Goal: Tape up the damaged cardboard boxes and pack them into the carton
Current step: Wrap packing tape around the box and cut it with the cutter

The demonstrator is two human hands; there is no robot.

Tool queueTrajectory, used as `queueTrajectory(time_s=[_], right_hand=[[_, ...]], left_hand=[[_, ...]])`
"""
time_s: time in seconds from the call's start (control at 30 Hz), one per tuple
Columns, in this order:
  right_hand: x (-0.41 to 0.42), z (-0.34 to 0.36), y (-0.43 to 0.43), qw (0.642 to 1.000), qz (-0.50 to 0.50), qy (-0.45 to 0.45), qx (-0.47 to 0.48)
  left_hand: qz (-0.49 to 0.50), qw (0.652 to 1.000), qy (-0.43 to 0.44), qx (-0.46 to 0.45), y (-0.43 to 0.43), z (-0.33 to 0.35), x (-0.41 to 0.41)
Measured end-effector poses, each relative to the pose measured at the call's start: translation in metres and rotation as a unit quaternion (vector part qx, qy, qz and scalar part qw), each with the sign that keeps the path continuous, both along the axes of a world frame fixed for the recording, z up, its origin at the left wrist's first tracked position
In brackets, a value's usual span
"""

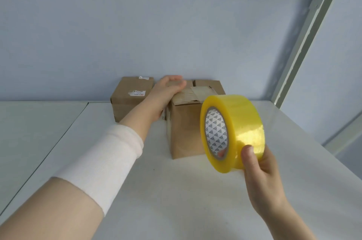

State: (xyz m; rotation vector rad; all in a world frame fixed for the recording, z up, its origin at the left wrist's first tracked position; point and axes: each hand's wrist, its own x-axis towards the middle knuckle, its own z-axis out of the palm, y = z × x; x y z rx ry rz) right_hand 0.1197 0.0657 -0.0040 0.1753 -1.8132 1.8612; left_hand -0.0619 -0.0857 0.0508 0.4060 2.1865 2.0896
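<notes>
A brown cardboard box (185,128) with old tape and a lifted flap on top stands upright in the middle of the white table (166,190). My left hand (168,88) lies flat on its top with straight fingers, a white sleeve on the forearm. My right hand (260,169) holds a yellow roll of packing tape (233,132) in front of the box, thumb on the outer face and a finger through the core. A second brown box (130,98) with a white label stands behind and to the left, against the wall.
A pale blue wall rises directly behind the boxes. A grey metal shelf post (305,40) slants up at the right, with a shelf overhead. A seam (58,141) splits the table surface on the left.
</notes>
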Motion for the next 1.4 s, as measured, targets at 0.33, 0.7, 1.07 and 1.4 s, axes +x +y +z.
queueTrajectory(time_s=[0.33, 0.7, 1.07, 1.4], right_hand=[[0.0, 0.043, 0.005, 0.999, -0.033, -0.005, 0.007], [-0.052, 0.101, 0.009, 0.989, -0.021, -0.139, 0.043], [-0.094, 0.061, 0.003, 0.988, 0.072, -0.12, 0.061], [-0.058, 0.052, 0.02, 0.997, 0.041, -0.049, 0.036]], left_hand=[[-0.022, 0.979, 0.2, -0.042, -0.011, -0.022, 0.042], [0.103, 0.992, -0.068, -0.009, 0.008, -0.029, 0.047], [0.11, 0.988, -0.112, 0.017, 0.009, -0.05, 0.014], [0.11, 0.983, -0.143, 0.029, 0.012, -0.051, 0.008]])
